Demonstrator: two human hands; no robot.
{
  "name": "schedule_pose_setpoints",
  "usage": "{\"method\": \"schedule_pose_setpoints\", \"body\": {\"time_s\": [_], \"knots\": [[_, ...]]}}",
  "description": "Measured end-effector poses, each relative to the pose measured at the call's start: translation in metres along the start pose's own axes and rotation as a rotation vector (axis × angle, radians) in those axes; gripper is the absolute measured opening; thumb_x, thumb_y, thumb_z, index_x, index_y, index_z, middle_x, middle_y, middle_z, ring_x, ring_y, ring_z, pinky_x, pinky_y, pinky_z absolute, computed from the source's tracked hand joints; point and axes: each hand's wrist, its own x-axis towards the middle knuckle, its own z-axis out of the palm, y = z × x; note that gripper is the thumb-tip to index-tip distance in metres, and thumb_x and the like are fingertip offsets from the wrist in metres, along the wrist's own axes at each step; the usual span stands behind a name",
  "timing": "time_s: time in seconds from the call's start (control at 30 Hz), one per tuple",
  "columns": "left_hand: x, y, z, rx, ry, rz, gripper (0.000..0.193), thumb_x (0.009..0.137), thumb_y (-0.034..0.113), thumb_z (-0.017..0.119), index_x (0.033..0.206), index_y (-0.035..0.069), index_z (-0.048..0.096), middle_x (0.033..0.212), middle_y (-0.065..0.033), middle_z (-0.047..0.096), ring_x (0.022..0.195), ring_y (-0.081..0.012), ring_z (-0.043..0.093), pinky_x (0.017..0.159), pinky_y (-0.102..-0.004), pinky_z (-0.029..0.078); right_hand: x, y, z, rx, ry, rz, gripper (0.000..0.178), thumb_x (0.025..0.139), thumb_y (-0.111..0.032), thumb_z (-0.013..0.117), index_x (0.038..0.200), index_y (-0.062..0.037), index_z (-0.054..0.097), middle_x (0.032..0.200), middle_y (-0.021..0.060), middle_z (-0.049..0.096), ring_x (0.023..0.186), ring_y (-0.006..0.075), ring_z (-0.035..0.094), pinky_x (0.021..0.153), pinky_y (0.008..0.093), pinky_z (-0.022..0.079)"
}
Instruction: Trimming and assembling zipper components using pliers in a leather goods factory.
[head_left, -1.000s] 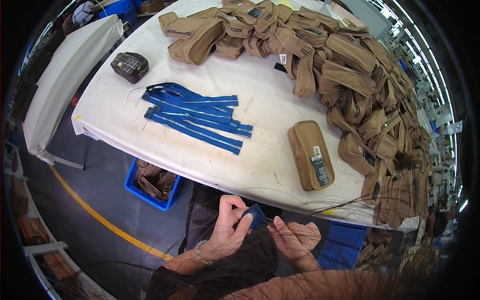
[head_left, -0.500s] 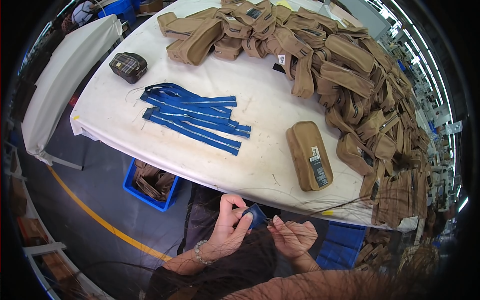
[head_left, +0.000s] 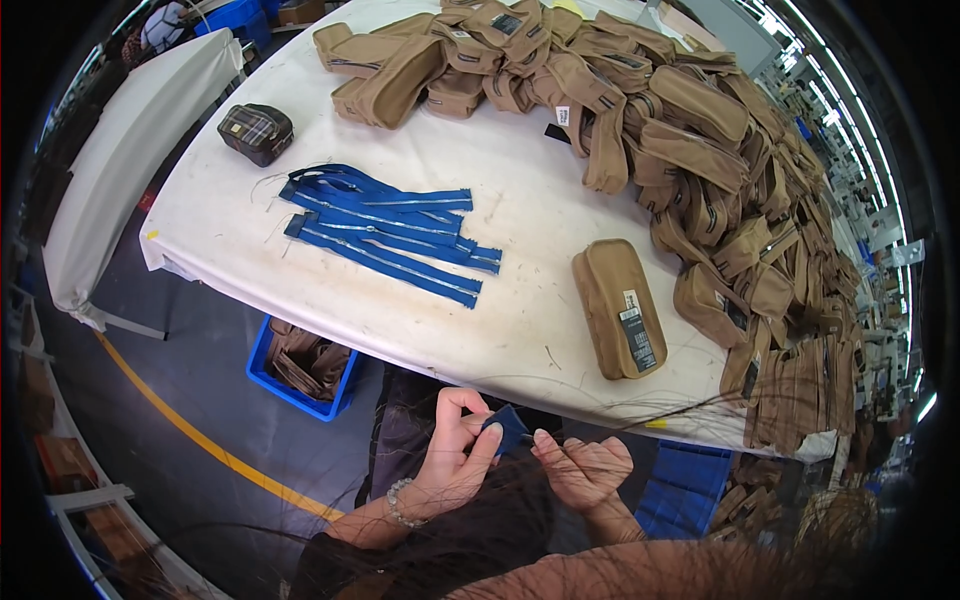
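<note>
Just off the near edge of the table, my left hand [head_left: 460,455] pinches a small folded piece of blue fabric [head_left: 508,428] between thumb and fingers. A beaded bracelet circles that wrist. To its right, my right hand [head_left: 585,470] is closed, thumb and index finger meeting at the fabric's right corner. A thin dark bit shows between those fingertips and the fabric; what it is I cannot make out. Several blue zipper strips [head_left: 385,232] with pale teeth lie in a loose stack on the table. A brown pouch [head_left: 618,308] with a dark hang tag lies closest to my right hand.
A large heap of brown pouches [head_left: 690,150] covers the far and right parts of the white table [head_left: 300,300]. A plaid pouch [head_left: 257,134] sits at the left. Below stand a blue bin [head_left: 330,408] of brown pieces and a blue crate [head_left: 683,490].
My right hand has shifted slightly left against the fabric and its thumb points more upward. The left hand keeps its pinch, and the things on the table stay put.
</note>
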Motion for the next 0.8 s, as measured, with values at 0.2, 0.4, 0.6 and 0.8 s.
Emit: {"method": "schedule_pose_setpoints", "body": {"time_s": [0.2,0.4,0.6,0.8], "knots": [[0.001,-0.003,0.001,-0.003,0.030,0.042,0.025,0.091,0.001,0.043,0.104,0.009,0.023,0.083,-0.0037,0.051,0.065,-0.0030,0.042,0.058,-0.0174,0.037,-0.001,0.001,0.000,0.023,0.005,0.011,0.026,0.064,-0.013,0.073,0.090,-0.0120,0.069,0.053,-0.0041,0.031,0.040,0.0092,0.027,0.043,0.0253,0.017],[0.000,0.000,0.002,0.069,0.014,0.074,0.024,0.091,0.001,0.043,0.104,0.008,0.024,0.084,-0.0044,0.051,0.066,-0.0033,0.042,0.058,-0.0178,0.038,-0.008,0.002,0.004,0.132,0.042,0.121,0.031,0.060,-0.014,0.075,0.090,-0.0124,0.069,0.055,-0.0051,0.039,0.040,0.0084,0.033,0.043,0.0244,0.020],[-0.001,-0.003,0.001,0.125,0.028,0.130,0.024,0.090,-0.001,0.043,0.103,0.007,0.024,0.082,-0.0043,0.048,0.065,-0.0035,0.043,0.058,-0.0177,0.038,-0.004,0.002,-0.003,0.091,0.018,0.119,0.034,0.057,-0.017,0.077,0.089,-0.0125,0.069,0.057,-0.0048,0.043,0.040,0.0083,0.037,0.043,0.0243,0.021],[-0.001,-0.003,0.001,0.196,0.038,0.109,0.024,0.090,0.002,0.042,0.101,0.006,0.020,0.076,-0.0053,0.048,0.064,-0.0061,0.044,0.062,-0.0177,0.037,0.001,-0.001,-0.009,0.066,-0.019,0.140,0.034,0.056,-0.019,0.078,0.089,-0.0124,0.069,0.056,-0.0049,0.042,0.040,0.0085,0.036,0.042,0.0244,0.021]]}}
